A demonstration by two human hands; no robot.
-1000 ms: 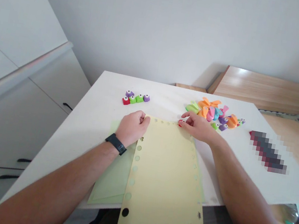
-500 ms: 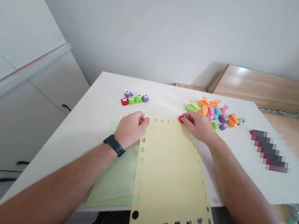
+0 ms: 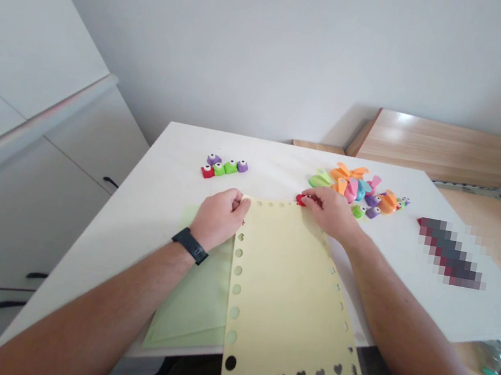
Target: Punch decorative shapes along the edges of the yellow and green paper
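Note:
A pale yellow sheet of paper (image 3: 285,290) lies slanted across the table, its near end hanging past the front edge. Hearts, circles and star-like holes are punched along its borders. My left hand (image 3: 223,215) pinches the sheet's far left corner between thumb and fingers. On the far edge, toward the right corner, my right hand (image 3: 330,209) grips a small red paper punch (image 3: 300,200), partly hidden by the fingers. The punch sits at the paper's edge. Light green sheets (image 3: 192,300) lie under and left of the yellow one.
Several small punches (image 3: 225,168) in red, green and purple stand at the back left. A pile of colourful lever punches (image 3: 352,186) lies behind my right hand. A pixelated dark and red object (image 3: 450,252) rests at right on the white table (image 3: 130,211).
The yellow sheet's near end has shifted slightly to the right. Both hands keep their grips in almost the same places.

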